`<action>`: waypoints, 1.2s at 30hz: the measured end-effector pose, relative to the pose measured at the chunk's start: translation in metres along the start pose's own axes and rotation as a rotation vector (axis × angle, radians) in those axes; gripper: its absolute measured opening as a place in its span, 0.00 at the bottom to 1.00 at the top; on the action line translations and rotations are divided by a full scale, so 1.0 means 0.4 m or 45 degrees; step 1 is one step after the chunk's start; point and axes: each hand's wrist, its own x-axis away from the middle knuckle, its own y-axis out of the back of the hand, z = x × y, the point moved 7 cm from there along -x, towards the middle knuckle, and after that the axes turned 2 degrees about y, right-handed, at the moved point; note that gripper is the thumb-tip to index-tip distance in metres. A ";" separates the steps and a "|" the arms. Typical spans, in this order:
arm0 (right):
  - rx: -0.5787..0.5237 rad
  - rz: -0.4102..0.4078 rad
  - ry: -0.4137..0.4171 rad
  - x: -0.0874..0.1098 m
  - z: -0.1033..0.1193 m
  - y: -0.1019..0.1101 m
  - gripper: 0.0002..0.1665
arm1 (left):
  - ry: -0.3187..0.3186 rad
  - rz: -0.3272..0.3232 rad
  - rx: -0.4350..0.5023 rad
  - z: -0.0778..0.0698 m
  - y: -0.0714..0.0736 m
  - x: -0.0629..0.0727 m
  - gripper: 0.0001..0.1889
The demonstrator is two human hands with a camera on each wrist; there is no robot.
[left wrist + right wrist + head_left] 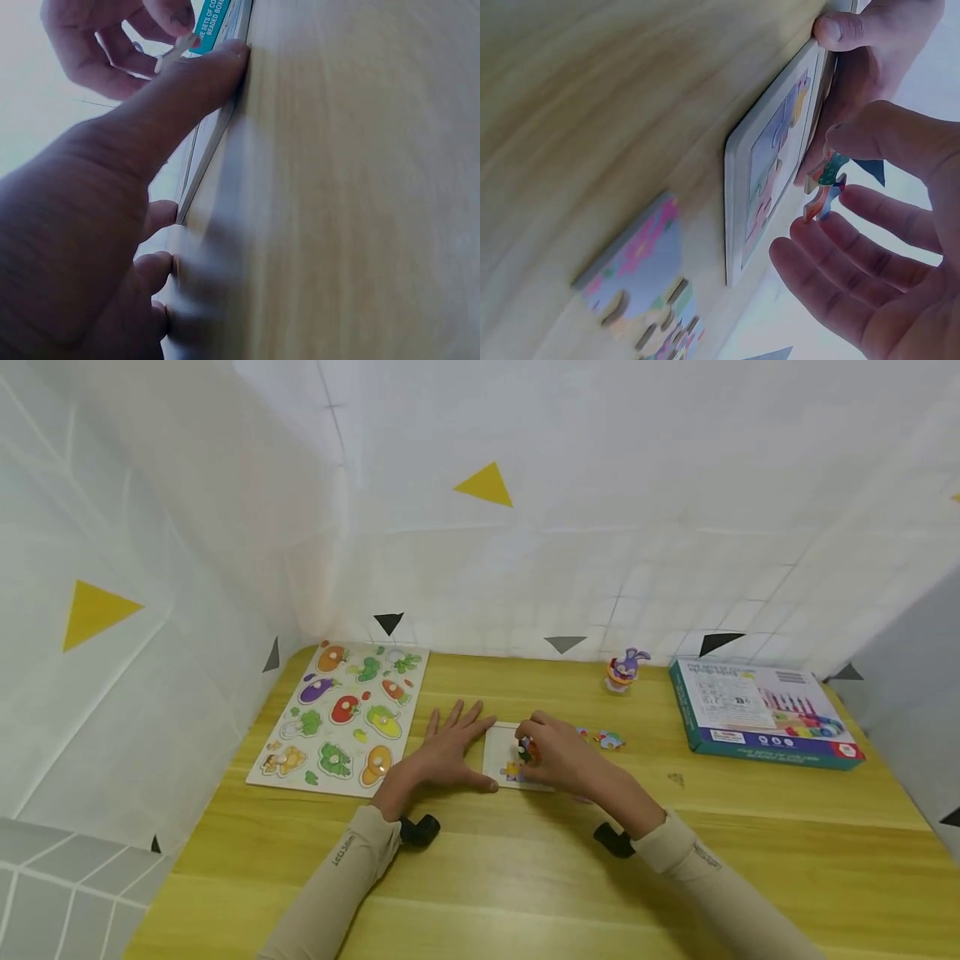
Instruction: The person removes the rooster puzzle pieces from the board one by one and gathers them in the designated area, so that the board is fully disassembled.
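A small puzzle tray (495,745) with a pale raised rim (735,217) lies on the table, several jigsaw pieces set inside it. My left hand (446,756) is at its left side with fingers spread, the thumb (217,71) touching the tray's near edge. Above the tray, my right hand (558,752) pinches a colourful puzzle piece (828,174) between thumb and fingers. The piece is lifted off the tray and tilted. More puzzle pieces (641,251) lie on the table to the right of the tray, partly hidden by the right hand in the head view.
A vegetable peg board (262,778) lies left of the left hand. A purple rabbit toy (622,672) stands at the back, and a teal-edged box (765,714) lies at the right. White sheeting with coloured triangles (487,485) borders the table.
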 end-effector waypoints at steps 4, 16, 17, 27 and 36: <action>0.024 -0.017 0.018 0.024 -0.001 0.005 0.21 | -0.005 0.004 0.000 -0.001 -0.002 0.000 0.58; 0.075 -0.040 0.038 0.080 -0.010 0.017 0.21 | 0.006 0.001 -0.007 0.005 -0.008 -0.001 0.58; 0.077 -0.045 0.038 0.085 -0.011 0.020 0.21 | 0.006 0.003 -0.009 0.005 -0.008 -0.001 0.58; 0.098 -0.085 0.034 0.126 -0.034 0.034 0.21 | 0.013 0.014 -0.022 -0.003 -0.001 0.000 0.59; 0.121 -0.088 0.006 0.152 -0.060 0.040 0.20 | 0.019 0.020 -0.024 0.006 -0.007 -0.003 0.59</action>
